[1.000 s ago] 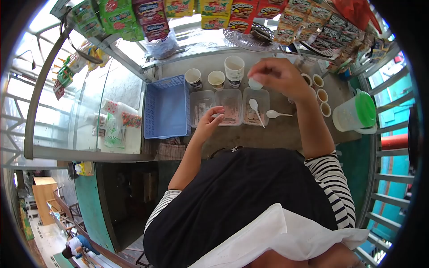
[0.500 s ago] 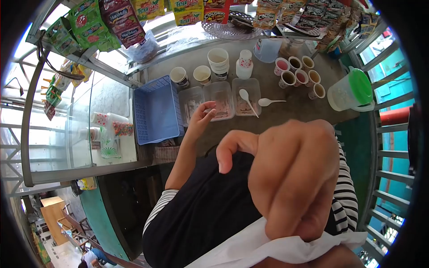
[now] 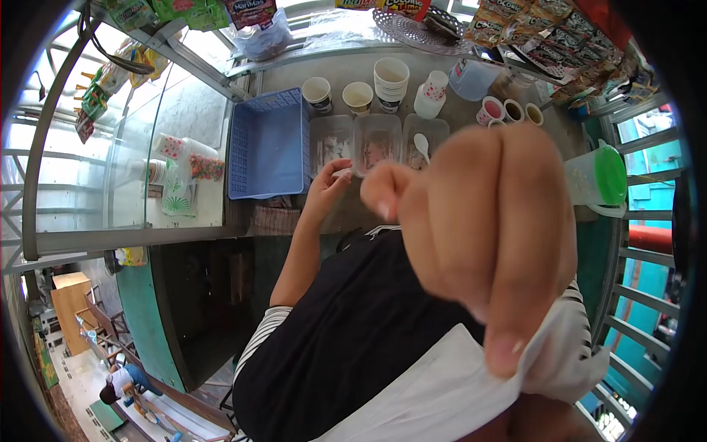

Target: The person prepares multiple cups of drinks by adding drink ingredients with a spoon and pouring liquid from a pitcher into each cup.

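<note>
My right hand (image 3: 493, 228) is very close to the camera and blurred. Its fingers are bent down onto a white cloth (image 3: 420, 390) at the bottom of the view, seemingly gripping it, while one digit sticks out to the left. Farther off, my left hand (image 3: 328, 190) is at the near edge of the clear plastic containers (image 3: 377, 121), fingers curled in a pinch. A small whitish bit shows at its fingertips, too small to name. A white spoon (image 3: 421, 146) rests in the right-hand container, partly hidden behind my right hand.
A blue basket (image 3: 269, 147) stands left of the containers. Behind them are paper cups (image 3: 390, 77) and a white bottle (image 3: 427, 103) topped with small cups. Filled cups (image 3: 513, 110) and a green-lidded pitcher (image 3: 589, 177) are on the right. Sachets (image 3: 508, 22) hang above.
The view has shifted, so the counter's things sit higher. My right hand has risen and covers some filled cups and the loose spoon. The white cloth is pulled up farther. My left hand remains by the containers.
</note>
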### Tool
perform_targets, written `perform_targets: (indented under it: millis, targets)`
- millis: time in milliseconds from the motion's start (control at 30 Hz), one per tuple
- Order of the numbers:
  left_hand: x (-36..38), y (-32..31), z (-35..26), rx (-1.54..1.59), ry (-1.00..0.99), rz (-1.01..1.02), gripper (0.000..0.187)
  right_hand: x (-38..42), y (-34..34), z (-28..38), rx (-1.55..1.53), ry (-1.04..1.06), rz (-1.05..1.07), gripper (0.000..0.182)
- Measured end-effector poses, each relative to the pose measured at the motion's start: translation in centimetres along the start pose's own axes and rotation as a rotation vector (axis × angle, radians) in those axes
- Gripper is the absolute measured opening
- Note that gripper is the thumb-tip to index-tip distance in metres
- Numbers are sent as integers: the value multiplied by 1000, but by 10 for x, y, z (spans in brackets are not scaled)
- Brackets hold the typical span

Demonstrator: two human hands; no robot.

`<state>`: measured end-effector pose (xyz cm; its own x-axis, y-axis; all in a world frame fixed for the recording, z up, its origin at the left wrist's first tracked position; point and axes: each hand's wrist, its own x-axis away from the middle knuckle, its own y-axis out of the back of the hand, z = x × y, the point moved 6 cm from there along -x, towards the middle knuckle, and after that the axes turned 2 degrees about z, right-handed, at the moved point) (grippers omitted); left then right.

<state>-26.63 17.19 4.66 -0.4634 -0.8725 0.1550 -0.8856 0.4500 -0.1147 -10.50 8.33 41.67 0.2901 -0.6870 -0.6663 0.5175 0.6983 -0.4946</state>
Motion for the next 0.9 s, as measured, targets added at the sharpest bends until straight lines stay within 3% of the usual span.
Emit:
perform_targets:
  millis: [33,100,133,233,300,367,433,467,500,567,600,667,700,767,900]
  targets:
    - [1,2,2,1,0,-7,39,-3,7,-2,-5,-4,3,13]
    - [3,3,4,34,6,-27,39,-10,7,-1,-142,76,280,14]
    - [4,2,5,36,7,-35,39,-10,11,2,-148,73,282,14]
    - [7,-1,-3,22,16,-87,41,-3,23,1,-140,-280,264,39]
    - [5,-8,-12,9,15,-66,41,-8,52,-3,-164,-180,120,45]
    - [6,-16,-34,-6,48,-94,41,-10,131,-4,162,-266,-57,37]
    - [7,-17,-38,-20,84,-131,41,-3,209,-16,860,-277,-215,29]
    - [4,-16,-35,-30,79,-123,41,6,238,-28,1246,-439,-216,26]
    - [2,-16,-33,-41,73,-115,41,17,265,-38,1635,-596,-207,24]
    - [1,-17,-33,-21,65,-134,41,33,285,-65,2017,-469,161,19]
    - [0,-19,-34,-4,57,-139,40,37,286,-73,2012,-462,173,19]
    - [0,-22,-38,-8,20,-162,40,49,298,-96,2074,-727,328,19]
    - [0,-23,-41,-14,-12,-174,40,51,305,-102,2075,-712,342,19]
    - [2,-24,-39,-1,-30,-195,40,55,324,-113,2035,-900,384,19]
    - [5,-21,-36,16,-32,-223,41,47,311,-109,1992,-660,385,17]
